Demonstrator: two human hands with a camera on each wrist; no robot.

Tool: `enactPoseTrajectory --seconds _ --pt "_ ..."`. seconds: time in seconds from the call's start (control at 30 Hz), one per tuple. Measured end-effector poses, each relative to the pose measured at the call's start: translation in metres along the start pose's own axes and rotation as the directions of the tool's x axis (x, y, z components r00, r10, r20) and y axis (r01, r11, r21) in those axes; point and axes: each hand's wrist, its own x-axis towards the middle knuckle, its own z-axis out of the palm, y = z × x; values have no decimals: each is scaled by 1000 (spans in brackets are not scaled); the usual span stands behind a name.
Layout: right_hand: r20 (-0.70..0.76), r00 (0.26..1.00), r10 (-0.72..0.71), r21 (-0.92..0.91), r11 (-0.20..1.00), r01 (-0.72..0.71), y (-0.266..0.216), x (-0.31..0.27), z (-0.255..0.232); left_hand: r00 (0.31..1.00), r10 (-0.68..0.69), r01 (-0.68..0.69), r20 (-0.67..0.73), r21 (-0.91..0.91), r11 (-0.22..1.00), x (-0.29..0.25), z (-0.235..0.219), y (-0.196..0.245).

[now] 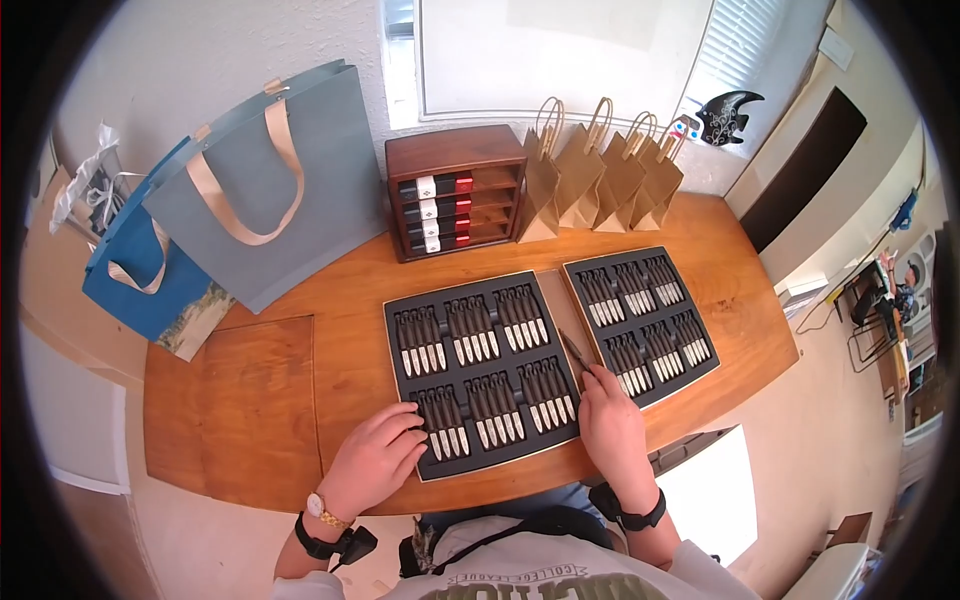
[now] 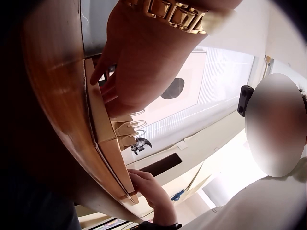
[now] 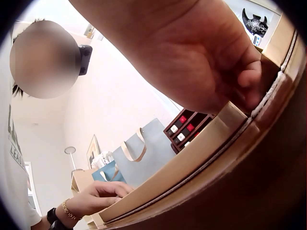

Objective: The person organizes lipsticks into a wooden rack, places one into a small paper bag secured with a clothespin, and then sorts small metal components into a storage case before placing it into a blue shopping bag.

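A shallow black-lined box (image 1: 480, 375) lies in front of me, with groups of slim pieces, dark at the top and pale at the lower end. To its right lies a second such box (image 1: 642, 325), similarly filled. My left hand (image 1: 372, 458) rests at the near left edge of the first box, its fingertips over the rim. At the gap between the boxes, my right hand (image 1: 612, 425) pinches a slim dark stick (image 1: 574, 350) that points away from me. In the right wrist view, the fingers of the right hand (image 3: 206, 57) are curled beside the box wall.
Behind the boxes stands a wooden rack (image 1: 455, 150) with black, white and red small packs. Several brown paper bags (image 1: 600, 190) are to its right. A large grey bag (image 1: 275, 190) and a blue bag (image 1: 150, 260) stand left on the wooden table (image 1: 250, 400).
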Motion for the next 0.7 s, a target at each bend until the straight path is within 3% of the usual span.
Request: enactPoseTrajectory --seconds 0.1,0.17,0.2,0.27,0.3,0.33,0.4,0.53,0.6,0.7 --pt "-98 994 -44 124 991 56 -9 3 -4 998 -23 24 -66 24 999 -3 -4 5" --pt "15 988 153 448 882 -143 -36 0 -26 993 -40 42 -108 20 999 -6 -7 6" --pt "27 989 145 461 876 -141 -43 -2 -28 989 -36 38 -143 8 999 -8 -9 5" --pt "31 995 -98 612 789 58 -55 -7 -26 987 -55 58 -152 10 998 -10 -9 5" --pt "109 986 -130 711 703 14 -63 -11 -17 984 -61 62 -168 1 998 -9 -10 4" --pt "138 963 -230 722 689 61 -72 -12 -12 985 -58 61 -163 13 998 -9 -9 4" --pt "317 929 -189 829 531 -175 -91 -20 4 980 -69 70 -188 -4 998 -9 -7 5" --pt "292 936 -195 828 541 -146 -111 -24 26 981 -73 72 -177 -15 997 -10 -3 4" --pt "194 945 -264 745 667 34 -113 -25 32 990 -26 29 -140 19 999 -10 -2 -1" --pt "148 941 -303 704 701 115 -119 -23 31 996 -25 28 -82 37 999 -9 0 0"
